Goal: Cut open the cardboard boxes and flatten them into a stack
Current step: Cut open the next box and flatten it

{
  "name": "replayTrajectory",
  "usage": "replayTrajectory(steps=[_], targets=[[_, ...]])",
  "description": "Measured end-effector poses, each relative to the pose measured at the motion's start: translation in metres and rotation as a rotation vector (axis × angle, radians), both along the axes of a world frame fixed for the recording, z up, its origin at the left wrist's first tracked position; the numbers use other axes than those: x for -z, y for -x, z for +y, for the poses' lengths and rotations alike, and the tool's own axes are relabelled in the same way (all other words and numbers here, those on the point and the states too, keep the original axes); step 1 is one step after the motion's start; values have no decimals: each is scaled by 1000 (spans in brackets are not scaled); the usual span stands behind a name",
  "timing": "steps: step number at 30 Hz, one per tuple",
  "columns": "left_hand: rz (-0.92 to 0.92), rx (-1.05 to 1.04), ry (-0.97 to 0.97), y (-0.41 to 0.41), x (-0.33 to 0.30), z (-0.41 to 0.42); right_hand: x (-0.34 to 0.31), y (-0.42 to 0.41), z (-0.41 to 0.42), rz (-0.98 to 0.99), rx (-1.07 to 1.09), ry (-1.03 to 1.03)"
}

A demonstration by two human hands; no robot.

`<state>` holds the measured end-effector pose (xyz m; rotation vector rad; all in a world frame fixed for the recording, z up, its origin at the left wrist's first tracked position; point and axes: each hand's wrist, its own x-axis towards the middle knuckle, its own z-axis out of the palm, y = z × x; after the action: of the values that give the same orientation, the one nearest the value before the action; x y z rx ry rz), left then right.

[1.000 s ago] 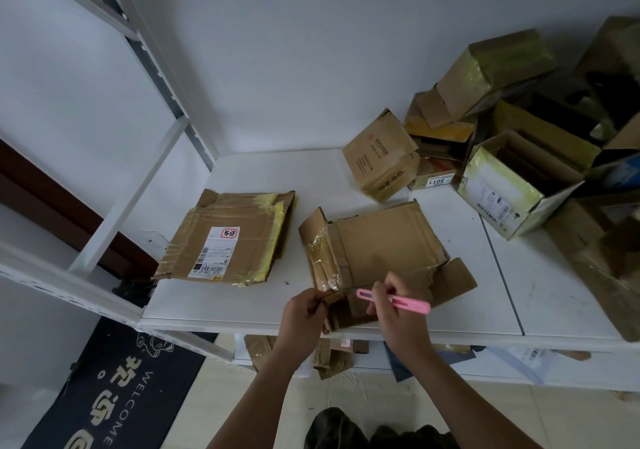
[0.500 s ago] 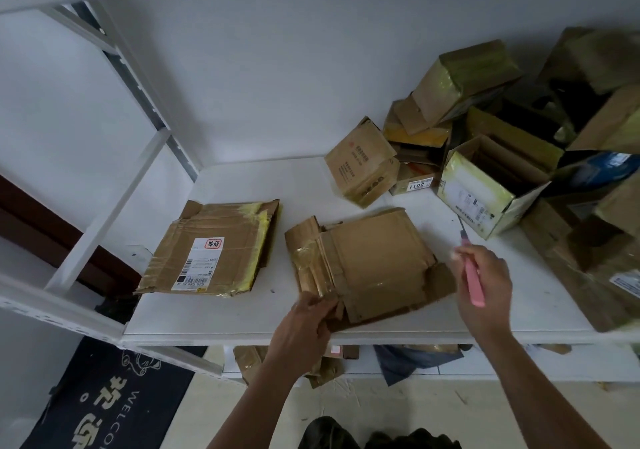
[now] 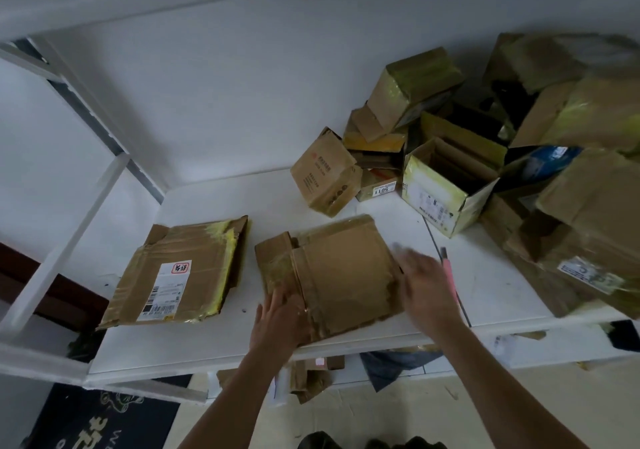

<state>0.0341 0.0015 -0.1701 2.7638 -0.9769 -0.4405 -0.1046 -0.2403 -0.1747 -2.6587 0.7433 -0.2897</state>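
The left hand (image 3: 280, 313) is laid on the near left corner of the flattened box (image 3: 332, 272), fingers extended and pressing, with no grip closed on anything. The right hand (image 3: 424, 284) is seen blurred at the right edge of the same box, fingers spread wide and holding nothing; it cannot be told whether the cardboard is touched. One pink cutter (image 3: 450, 274) is observed lying on the white surface (image 3: 491, 286) just beside the right hand; half a second ago it was held in that hand, clear of the box. The open flap noted earlier at the box's right side is now folded in. Two flattened items are counted: the box under the hands and a second flattened box (image 3: 180, 272) to its left, apart from it, bearing a white shipping label with barcodes and a red stamp, not legible. One tilted small box (image 3: 323, 171) carries red printed characters, unreadable. A tag reading "5011" (image 3: 381, 190) is recorded on a low box behind it. One open yellow-taped box (image 3: 450, 185) stands at the front of a pile of uncut boxes (image 3: 554, 144), not countable owing to overlap and blur.
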Motion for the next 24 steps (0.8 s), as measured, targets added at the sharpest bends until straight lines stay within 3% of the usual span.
replayTrajectory(steps=[2, 6, 10, 13, 17, 20, 24], targets=[[40, -15, 56, -3, 2, 1, 2, -20, 23, 29, -132, -97], [216, -142, 114, -16, 1, -1, 33, -36, 40, 284, -172, -130], [288, -551, 316, -32, -4, -6, 49, -37, 33, 309, -189, -153], [478, -888, 532, -33, -12, -14, 55, -38, 30, 337, -202, -172], [757, -1014, 741, -33, -28, -18, 47, -36, 25, 352, -236, -233], [840, -1028, 936, -29, -41, -19, 27, -31, 27, 173, -153, -324], [859, -1128, 1178, -26, -51, -5, -11, -20, 76, -271, 256, -425]])
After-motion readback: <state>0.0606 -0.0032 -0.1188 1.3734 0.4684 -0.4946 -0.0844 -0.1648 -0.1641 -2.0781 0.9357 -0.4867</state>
